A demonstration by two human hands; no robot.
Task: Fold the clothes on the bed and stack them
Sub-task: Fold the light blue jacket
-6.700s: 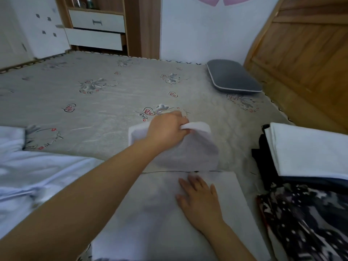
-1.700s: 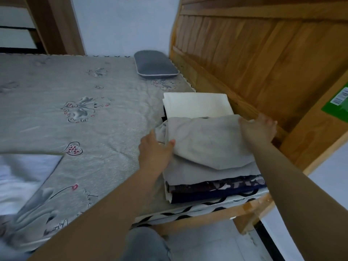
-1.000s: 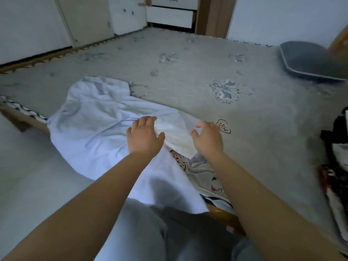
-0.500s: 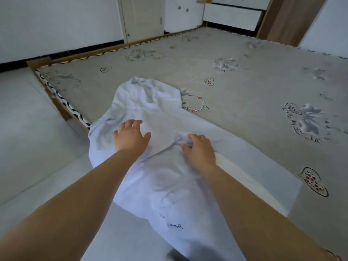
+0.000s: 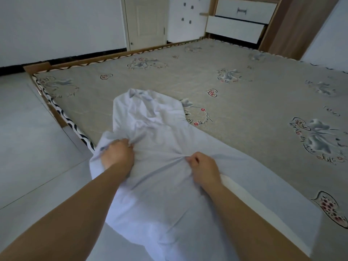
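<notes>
A pale blue shirt (image 5: 158, 178) lies crumpled across the near corner of the bed (image 5: 235, 102), its collar pointing away from me and its lower part hanging over the bed's edge. My left hand (image 5: 117, 154) grips a bunch of the fabric at the shirt's left side. My right hand (image 5: 202, 167) pinches a fold of the same shirt near its middle, and creases run out from both grips. A white cloth strip (image 5: 244, 196) shows under the shirt at the right. The stack of folded clothes is out of view.
The bed has a grey-beige patterned cover and a wooden frame (image 5: 35, 67) with a black-and-white trim at its left edge. Grey floor tiles (image 5: 28, 147) lie to the left. A white door (image 5: 146, 21) and a drawer unit (image 5: 239, 19) stand beyond the bed.
My view has turned from the stack by the headboard to the blue shirt. Both hands lay flat on it half a second ago; now their fingers have closed and bunched the fabric.
</notes>
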